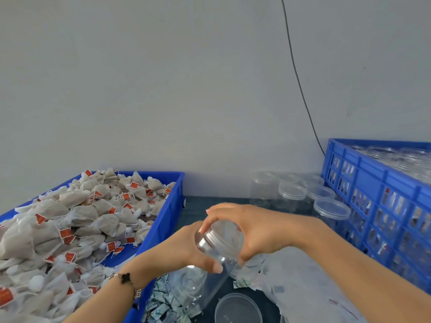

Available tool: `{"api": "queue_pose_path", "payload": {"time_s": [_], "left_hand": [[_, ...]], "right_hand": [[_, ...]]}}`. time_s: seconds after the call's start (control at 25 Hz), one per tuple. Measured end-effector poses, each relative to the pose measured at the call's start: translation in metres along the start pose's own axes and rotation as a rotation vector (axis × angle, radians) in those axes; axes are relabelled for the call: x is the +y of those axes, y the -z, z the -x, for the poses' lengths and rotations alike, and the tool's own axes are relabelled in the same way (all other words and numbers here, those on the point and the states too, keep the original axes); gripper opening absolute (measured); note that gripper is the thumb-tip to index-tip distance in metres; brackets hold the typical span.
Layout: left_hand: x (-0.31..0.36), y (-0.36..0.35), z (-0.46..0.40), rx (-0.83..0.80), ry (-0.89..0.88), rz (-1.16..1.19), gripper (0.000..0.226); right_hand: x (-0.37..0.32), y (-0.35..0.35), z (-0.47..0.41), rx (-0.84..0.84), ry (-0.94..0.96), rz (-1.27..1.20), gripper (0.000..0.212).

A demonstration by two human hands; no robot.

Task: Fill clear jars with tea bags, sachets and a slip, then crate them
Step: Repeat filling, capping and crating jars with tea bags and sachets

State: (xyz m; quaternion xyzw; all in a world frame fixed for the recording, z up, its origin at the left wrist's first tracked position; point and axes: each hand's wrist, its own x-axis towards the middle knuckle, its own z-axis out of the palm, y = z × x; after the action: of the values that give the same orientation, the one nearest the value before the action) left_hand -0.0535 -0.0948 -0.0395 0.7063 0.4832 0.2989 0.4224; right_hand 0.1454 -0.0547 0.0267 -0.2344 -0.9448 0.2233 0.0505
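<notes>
Left hand (186, 249) grips the empty clear jar (211, 264), right hand (247, 231) cups its lid (224, 231); judging uncapping, next tea bags (70, 229) at nine o'clock.

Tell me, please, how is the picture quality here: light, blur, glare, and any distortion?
Head view: light is soft and even, with no hard shadows. The wide lens bends the cable and tilts the crate. The jar, held by the left hand and right hand, shows small bright glints; its edges look slightly soft. The tea bags stay fairly sharp.
</notes>
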Motion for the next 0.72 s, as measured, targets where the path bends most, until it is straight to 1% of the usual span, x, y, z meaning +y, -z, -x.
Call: {"api": "queue_pose_path", "payload": {"time_s": [0.08, 0.12, 0.2, 0.28, 0.32, 0.36, 0.4, 0.44, 0.48, 0.52, 0.56, 0.64, 0.72], "left_hand": [[0.004, 0.005, 0.003, -0.101, 0.008, 0.068, 0.073], [0.005, 0.005, 0.004, -0.124, 0.011, 0.08, 0.071], [0.002, 0.002, 0.003, -0.072, 0.004, 0.037, 0.067], [-0.002, -0.005, 0.002, 0.07, 0.037, -0.127, 0.073], [-0.004, -0.008, 0.002, 0.141, 0.052, -0.239, 0.077], [-0.006, -0.01, 0.002, 0.199, 0.04, -0.345, 0.082], [-0.009, -0.011, 0.003, 0.235, 0.008, -0.44, 0.086], [-0.01, -0.012, 0.003, 0.252, -0.028, -0.514, 0.09], [-0.01, -0.012, 0.002, 0.26, -0.053, -0.552, 0.091], [-0.01, -0.011, 0.002, 0.256, -0.056, -0.556, 0.091], [-0.01, -0.009, 0.002, 0.239, -0.041, -0.528, 0.091], [-0.013, -0.004, 0.002, 0.178, 0.008, -0.452, 0.089], [-0.014, 0.0, 0.002, 0.125, 0.035, -0.405, 0.089]], "right_hand": [[-0.004, 0.007, 0.001, -0.048, 0.019, -0.055, 0.078], [-0.006, 0.007, 0.0, -0.062, 0.021, -0.064, 0.078], [-0.005, 0.001, -0.001, -0.046, 0.017, -0.065, 0.075], [-0.006, -0.013, -0.003, 0.035, -0.036, -0.154, 0.074], [-0.005, -0.02, -0.005, 0.099, -0.099, -0.202, 0.075], [-0.002, -0.027, -0.008, 0.163, -0.183, -0.204, 0.081], [0.001, -0.033, -0.012, 0.199, -0.288, -0.153, 0.092], [0.004, -0.039, -0.015, 0.193, -0.408, -0.086, 0.102], [0.006, -0.044, -0.017, 0.166, -0.501, -0.054, 0.107], [0.007, -0.049, -0.018, 0.142, -0.544, -0.079, 0.104], [0.007, -0.052, -0.02, 0.138, -0.534, -0.125, 0.096], [0.011, -0.055, -0.021, 0.16, -0.42, -0.189, 0.082], [0.014, -0.057, -0.017, 0.173, -0.328, -0.213, 0.079]]}}
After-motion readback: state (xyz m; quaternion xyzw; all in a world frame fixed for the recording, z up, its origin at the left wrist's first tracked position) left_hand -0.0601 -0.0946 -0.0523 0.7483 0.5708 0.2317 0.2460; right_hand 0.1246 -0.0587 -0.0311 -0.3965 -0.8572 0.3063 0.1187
